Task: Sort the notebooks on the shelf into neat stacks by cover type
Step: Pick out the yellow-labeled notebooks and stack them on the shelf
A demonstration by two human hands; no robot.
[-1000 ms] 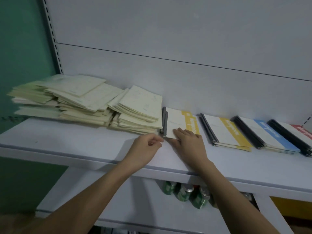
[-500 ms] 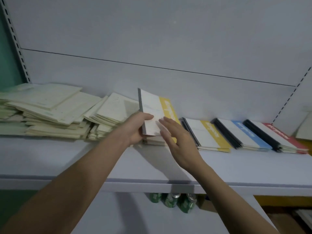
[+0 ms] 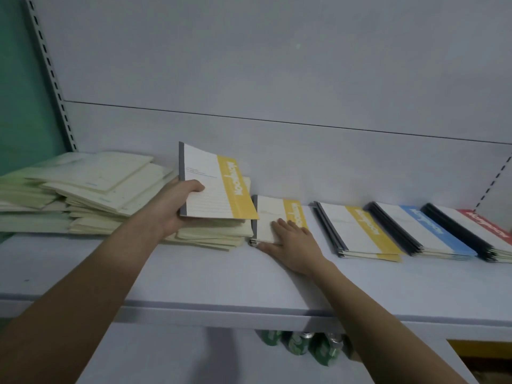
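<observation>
**Yellow-band notebook lifted clear; small pile beneath exposed**

Head view. The left hand point(image 3: 177, 206) grips a lifted notebook point(image 3: 216, 187) by its grey spine edge, thumb curled over the cover, and holds it tilted above the shelf point(image 3: 194, 281). Half a second earlier this notebook had only begun to rise, with both hands on it; one second earlier it lay flat on its pile. The right hand point(image 3: 291, 239) has since dropped away and now rests flat, fingers straight, on the yellow-band pile point(image 3: 277, 217) left behind. The two hands are thus apart. In terms of the task, one notebook appears to be separated for moving, while the pile is steadied or squared.

Relative to that pile: immediately left lie the loose, uneven cream notebooks point(image 3: 91, 189), still unsorted and partly beneath the lifted book; to the right stand a second yellow-band stack point(image 3: 360, 231), a blue-band stack point(image 3: 424, 228) and a red-band stack point(image 3: 487, 225), each neatly squared. Green cans point(image 3: 299, 345) sit below the shelf. The cream heap crowds the pile's left edge, limiting room there.
</observation>
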